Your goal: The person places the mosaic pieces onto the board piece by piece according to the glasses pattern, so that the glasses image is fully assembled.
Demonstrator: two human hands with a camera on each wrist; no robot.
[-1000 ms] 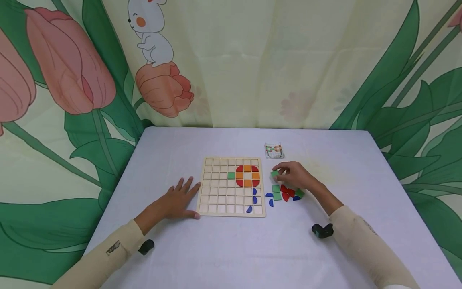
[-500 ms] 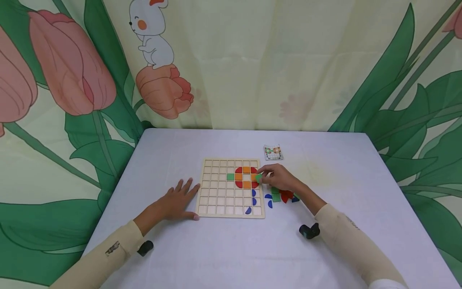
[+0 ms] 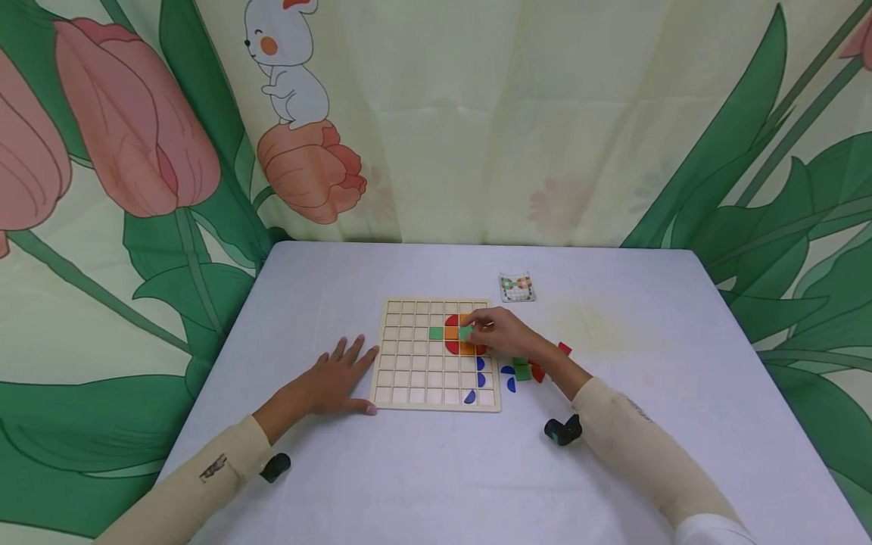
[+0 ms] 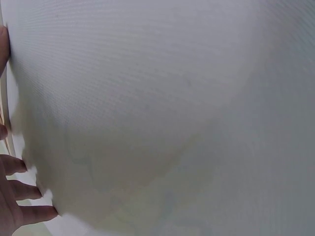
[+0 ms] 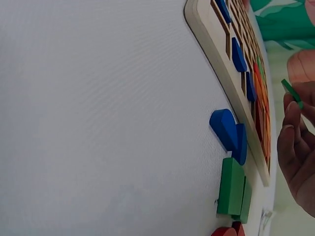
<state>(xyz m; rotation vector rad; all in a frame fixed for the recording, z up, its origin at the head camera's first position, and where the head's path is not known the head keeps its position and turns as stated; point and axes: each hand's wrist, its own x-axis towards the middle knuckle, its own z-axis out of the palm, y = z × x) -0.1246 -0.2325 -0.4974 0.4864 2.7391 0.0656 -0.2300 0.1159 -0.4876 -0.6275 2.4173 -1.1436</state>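
In the head view my right hand (image 3: 504, 333) is over the gridded wooden board (image 3: 409, 376), pinching a green square tile (image 3: 466, 333) between thumb and fingers. The right wrist view shows that tile tilted on edge in the fingertips. Under and beside the hand lie orange square tiles (image 3: 452, 333) and red rounded-corner tiles (image 3: 452, 347), partly hidden. Another green tile (image 3: 436, 333) sits in a cell to their left. My left hand (image 3: 336, 382) lies with fingers spread on the table, index finger and thumb at the board's left edge.
Blue half-circle tiles (image 3: 470, 397) lie on the board's lower right, with two more blue half circles (image 3: 508, 370) just off its right edge. Loose green tiles (image 3: 521, 369) and red tiles (image 3: 537, 372) are partly behind my right forearm. A small pattern card (image 3: 518, 288) lies behind.
My right hand has carried the green tile left, from beside the loose pieces to above the ring of orange and red tiles. The left hand stays in place.
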